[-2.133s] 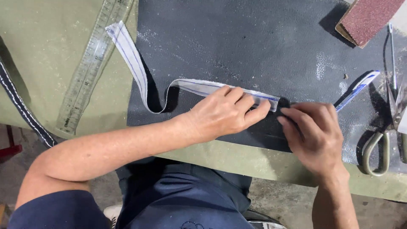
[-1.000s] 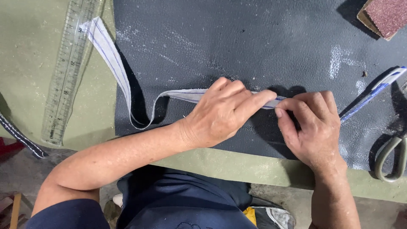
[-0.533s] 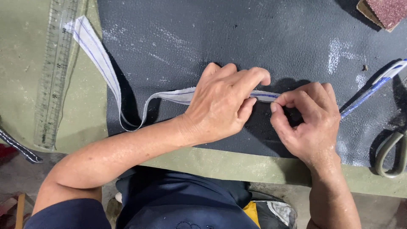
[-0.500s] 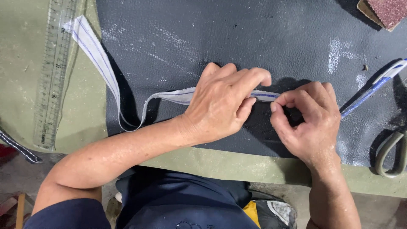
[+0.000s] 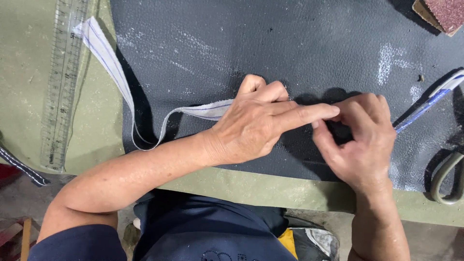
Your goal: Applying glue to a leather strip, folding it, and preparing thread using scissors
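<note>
Dark pebbled leather (image 5: pixel 290 43) is lying flat under both hands, and a long pale strip (image 5: pixel 118 82) with a thin blue line is curling in from the upper left, looping once, then running under the left hand (image 5: pixel 251 128). That hand is pressing down flat on the strip, index finger stretched out to meet the right hand (image 5: pixel 360 140), whose fingers are curled and pinching at the spot where the strip should be ending; the strip itself is hidden there, so whether the right hand is actually holding it cannot be told. Neither hand is closing around a tool.

To do this pressing well, the left palm should probably be keeping steady weight behind the pinch while the right fingertips are working the edge down a little at a time, keeping the strip straight with the leather's near edge and letting the loose loop to the left stay slack so it is not dragging the laid part askew.

No packages, labels or signs are showing. Right of the pinch a blue-and-white pen-like stick (image 5: pixel 425 104) is lying slantwise; below it a metal handle loop (image 5: pixel 442 179) is poking in. Far up and right of the grip sits a reddish sanding block (image 5: pixel 442 14). Well left, a clear ruler (image 5: pixel 63 82) is resting on the olive table cover (image 5: pixel 96 125).
</note>
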